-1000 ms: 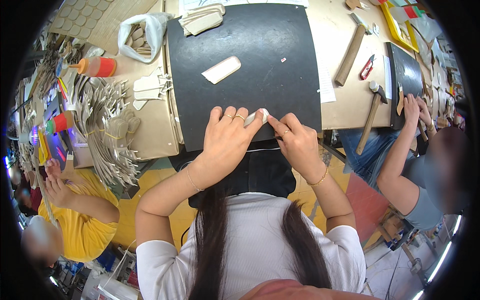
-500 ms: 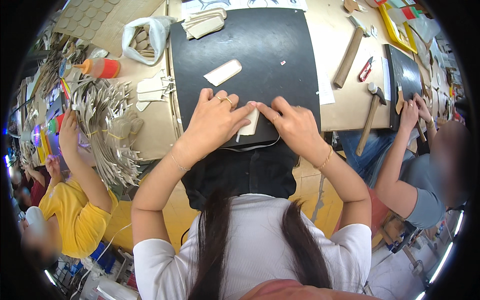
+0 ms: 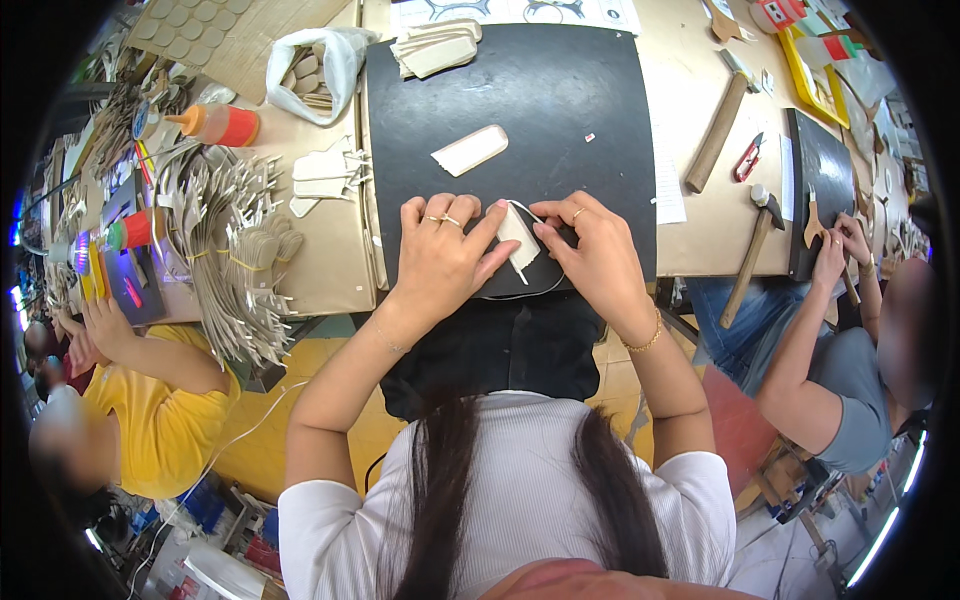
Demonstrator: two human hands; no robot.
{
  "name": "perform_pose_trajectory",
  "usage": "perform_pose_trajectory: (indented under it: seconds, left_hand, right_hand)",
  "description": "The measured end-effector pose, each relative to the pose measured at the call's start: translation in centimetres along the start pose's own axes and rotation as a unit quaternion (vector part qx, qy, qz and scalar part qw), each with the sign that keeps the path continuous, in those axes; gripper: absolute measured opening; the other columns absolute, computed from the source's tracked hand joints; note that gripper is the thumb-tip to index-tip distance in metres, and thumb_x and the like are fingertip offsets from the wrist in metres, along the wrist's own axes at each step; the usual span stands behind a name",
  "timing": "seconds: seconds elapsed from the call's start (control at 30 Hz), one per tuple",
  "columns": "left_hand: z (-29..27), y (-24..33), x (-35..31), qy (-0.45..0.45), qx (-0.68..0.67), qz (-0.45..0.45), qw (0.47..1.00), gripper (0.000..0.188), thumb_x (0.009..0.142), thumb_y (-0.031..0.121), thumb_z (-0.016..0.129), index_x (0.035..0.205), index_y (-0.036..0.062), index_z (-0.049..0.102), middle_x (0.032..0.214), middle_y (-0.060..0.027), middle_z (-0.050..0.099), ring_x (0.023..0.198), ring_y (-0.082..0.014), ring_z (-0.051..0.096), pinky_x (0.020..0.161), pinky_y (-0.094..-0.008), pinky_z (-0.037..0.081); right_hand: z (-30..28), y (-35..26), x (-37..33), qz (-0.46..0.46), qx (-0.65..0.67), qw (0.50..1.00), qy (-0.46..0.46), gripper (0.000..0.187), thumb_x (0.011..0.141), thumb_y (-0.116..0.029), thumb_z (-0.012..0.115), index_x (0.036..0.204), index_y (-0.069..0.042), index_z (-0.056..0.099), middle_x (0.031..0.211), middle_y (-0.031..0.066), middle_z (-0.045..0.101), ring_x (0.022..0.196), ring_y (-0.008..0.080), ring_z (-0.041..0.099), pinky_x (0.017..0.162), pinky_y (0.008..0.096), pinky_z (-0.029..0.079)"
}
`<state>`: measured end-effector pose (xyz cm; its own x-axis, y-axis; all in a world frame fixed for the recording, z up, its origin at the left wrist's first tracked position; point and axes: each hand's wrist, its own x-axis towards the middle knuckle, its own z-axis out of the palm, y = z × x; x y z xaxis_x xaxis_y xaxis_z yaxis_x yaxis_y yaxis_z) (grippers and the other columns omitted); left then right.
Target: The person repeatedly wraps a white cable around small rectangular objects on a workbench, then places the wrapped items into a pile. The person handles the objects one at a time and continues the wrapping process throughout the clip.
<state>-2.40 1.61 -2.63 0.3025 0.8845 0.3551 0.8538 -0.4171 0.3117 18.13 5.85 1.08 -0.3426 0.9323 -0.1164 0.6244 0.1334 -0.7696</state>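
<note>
Both my hands work at the near edge of a black mat (image 3: 500,95). Between them lies a small cream tab-shaped piece (image 3: 519,238), narrow at its top, with a thin white strip along it. My left hand (image 3: 445,248) pinches this piece between thumb and forefinger at its left side. My right hand (image 3: 595,250) is closed at its fingertips on the strip, which arcs out from the piece's top. Farther up the mat rests another cream tab-shaped piece (image 3: 470,150), rounded at one end. A stack of similar pieces (image 3: 436,55) sits at the far left of the mat.
Left of the mat are cream pieces (image 3: 322,172), a white bag (image 3: 343,72), a red-and-orange bottle (image 3: 228,125) and bundled strips (image 3: 205,240). To the right lie a hammer (image 3: 752,245), red snips (image 3: 748,158) and a wooden-handled tool (image 3: 717,132). Co-workers sit on both sides.
The strip now stands away from the piece's right side, and my right hand has drawn slightly apart from my left. The piece has tilted. The whole view has shifted a little.
</note>
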Motion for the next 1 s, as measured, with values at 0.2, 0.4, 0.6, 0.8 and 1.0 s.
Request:
perform_pose_trajectory:
  seconds: [0.2, 0.4, 0.6, 0.8, 1.0]
  left_hand:
    - [-0.4, 0.1, 0.4, -0.019, 0.006, 0.003, 1.000, 0.045, 0.080, 0.034, 0.085, 0.117, 0.0120, 0.073, 0.100, -0.0029, 0.059, 0.096, -0.0208, 0.057, 0.087, -0.0413, 0.038]
    - [-0.7, 0.5, 0.7, -0.045, 0.055, 0.016, 0.997, 0.039, 0.086, 0.035, 0.079, 0.117, 0.0116, 0.071, 0.101, -0.0034, 0.060, 0.098, -0.0215, 0.057, 0.088, -0.0436, 0.039]
    - [-0.7, 0.6, 0.9, -0.058, 0.130, 0.058, 0.988, 0.031, 0.090, 0.029, 0.073, 0.115, 0.0121, 0.069, 0.099, -0.0021, 0.060, 0.099, -0.0215, 0.058, 0.088, -0.0455, 0.040]
    - [-0.7, 0.5, 1.1, -0.063, 0.129, 0.057, 0.988, 0.026, 0.090, 0.027, 0.072, 0.112, 0.0139, 0.068, 0.096, -0.0023, 0.059, 0.098, -0.0216, 0.058, 0.087, -0.0459, 0.041]
    - [-0.8, 0.3, 1.1, -0.067, 0.122, 0.046, 0.989, 0.024, 0.090, 0.028, 0.072, 0.112, 0.0167, 0.068, 0.097, -0.0027, 0.058, 0.100, -0.0229, 0.057, 0.088, -0.0461, 0.039]
  right_hand:
    - [-0.3, -0.3, -0.2, 0.041, 0.021, 0.999, -0.024, 0.020, 0.091, -0.006, 0.073, 0.111, -0.001, 0.076, 0.088, 0.0112, 0.067, 0.075, 0.0234, 0.068, 0.070, 0.0338, 0.053]
    - [0.3, -0.6, -1.7, 0.005, -0.004, 1.000, -0.012, 0.019, 0.090, -0.002, 0.073, 0.109, -0.001, 0.076, 0.087, 0.0121, 0.066, 0.077, 0.0266, 0.068, 0.070, 0.0343, 0.053]
    - [1.1, -0.6, -3.5, -0.074, -0.088, 0.993, 0.010, 0.030, 0.086, 0.002, 0.070, 0.116, -0.002, 0.073, 0.088, 0.0111, 0.060, 0.074, 0.0293, 0.067, 0.067, 0.0379, 0.055]
    - [1.3, -0.2, -4.7, -0.118, -0.191, 0.975, 0.003, 0.040, 0.083, 0.003, 0.066, 0.122, 0.000, 0.070, 0.091, 0.0100, 0.054, 0.069, 0.0269, 0.066, 0.062, 0.0382, 0.056]
    - [1.4, -0.2, -4.9, -0.124, -0.211, 0.970, -0.002, 0.043, 0.082, 0.003, 0.067, 0.125, 0.001, 0.068, 0.092, 0.0104, 0.053, 0.070, 0.0265, 0.066, 0.064, 0.0378, 0.056]
